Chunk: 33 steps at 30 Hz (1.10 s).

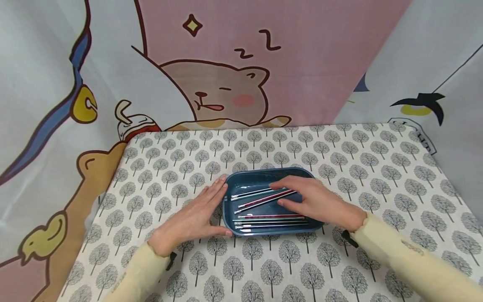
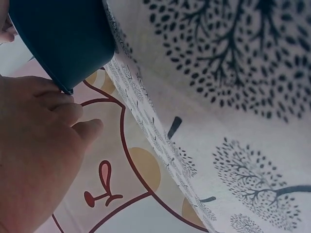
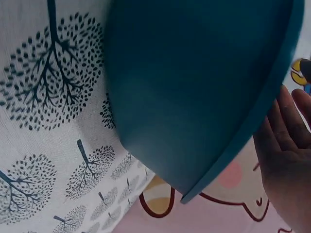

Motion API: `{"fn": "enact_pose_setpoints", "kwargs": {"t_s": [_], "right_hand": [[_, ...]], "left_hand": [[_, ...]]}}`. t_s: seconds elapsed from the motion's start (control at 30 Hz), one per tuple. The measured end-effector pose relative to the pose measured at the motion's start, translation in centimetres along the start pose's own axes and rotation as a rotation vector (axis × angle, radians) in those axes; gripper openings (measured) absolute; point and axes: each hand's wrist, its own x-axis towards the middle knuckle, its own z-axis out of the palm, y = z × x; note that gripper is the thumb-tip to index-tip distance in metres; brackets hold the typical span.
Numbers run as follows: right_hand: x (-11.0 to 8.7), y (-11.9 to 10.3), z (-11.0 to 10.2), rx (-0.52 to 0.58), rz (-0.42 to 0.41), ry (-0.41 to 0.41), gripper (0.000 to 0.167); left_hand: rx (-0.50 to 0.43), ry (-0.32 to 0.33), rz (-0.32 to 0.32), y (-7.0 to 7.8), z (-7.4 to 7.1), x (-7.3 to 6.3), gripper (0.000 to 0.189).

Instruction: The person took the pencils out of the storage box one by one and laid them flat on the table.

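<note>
A dark blue tray point(image 1: 271, 170) with raised sides stands on the cloth-covered table. Inside lie several thin pencils point(image 1: 266, 201) with silvery ends, in two groups; the nearer pencils point(image 1: 271, 222) run side by side along the front. My left hand point(image 1: 190, 218) is at the tray's left end, fingers extended and thumb apart, touching the rim. Over the tray's right part reaches my right hand point(image 1: 318, 199), thumb and fingers spread above the pencils and covering some of their right ends. Both wrist views show the tray's outer wall point(image 2: 68, 36) point(image 3: 194, 97) close up.
A white cloth point(image 1: 241, 268) printed with grey trees covers the table. Behind it hangs a curtain point(image 1: 302, 75) with cartoon animals, and curtain fabric also flanks the left and right sides.
</note>
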Motion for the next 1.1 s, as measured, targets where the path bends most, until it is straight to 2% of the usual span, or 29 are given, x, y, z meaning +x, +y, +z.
{"fn": "enact_pose_setpoints", "kwargs": {"t_s": [0.23, 0.43, 0.57, 0.8, 1.1], "right_hand": [[1.6, 0.5, 1.0, 0.059, -0.004, -0.082, 0.034], [2.5, 1.1, 2.3, 0.063, 0.034, -0.140, 0.024], [2.9, 1.3, 3.0, 0.062, 0.050, -0.152, 0.021], [3.2, 1.7, 3.5, 0.077, 0.074, -0.201, 0.022], [3.1, 2.2, 4.2, 0.041, 0.044, -0.214, 0.022]], "left_hand": [[0.016, 0.022, 0.006, 0.0, 0.1, 0.0, 0.118], [0.038, 0.042, 0.014, 0.0, 0.1, -0.1, 0.109], [0.046, 0.046, 0.013, 0.0, 0.2, -0.1, 0.104], [0.061, 0.044, 0.018, -0.1, 0.4, 0.1, 0.105], [0.063, 0.050, 0.024, -0.1, 0.4, 0.2, 0.104]]}}
